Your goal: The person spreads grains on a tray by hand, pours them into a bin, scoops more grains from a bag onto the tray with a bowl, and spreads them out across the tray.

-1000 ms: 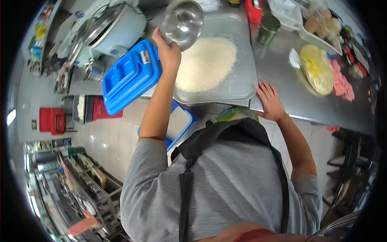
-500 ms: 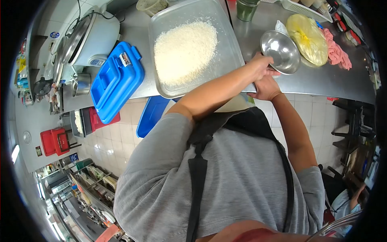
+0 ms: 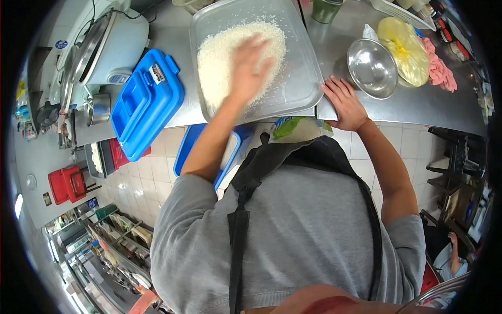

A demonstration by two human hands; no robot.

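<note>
The steel worktop (image 3: 410, 107) carries all items inspected. The tray (image 3: 300, 83) lies at its front edge, left of the seam; its long axis appears to run front to back, though the far end is cut off. The raised rim presumably serves to contain the heap of white grains (image 3: 217, 65), which sits towards the tray's left side. The heap's long axis slants from the front left corner towards the back right; stray grains surround it.

The blue lid (image 3: 138, 104) projects past the worktop's front edge, left of the tray, its long axis oblique to that edge; its support cannot be determined. The steel bowl (image 3: 372, 68) stands mouth upwards right of the tray, presumably to leave the heap accessible.

The left hand (image 3: 248, 70) is over the heap, blurred, fingers apparently spread, no object seen in it; contact with the grains cannot be confirmed. The right hand (image 3: 345, 104) grips nothing visible: it rests fingers extended at the worktop's front edge, just beside the tray's front right corner, presumably as a brace.
</note>
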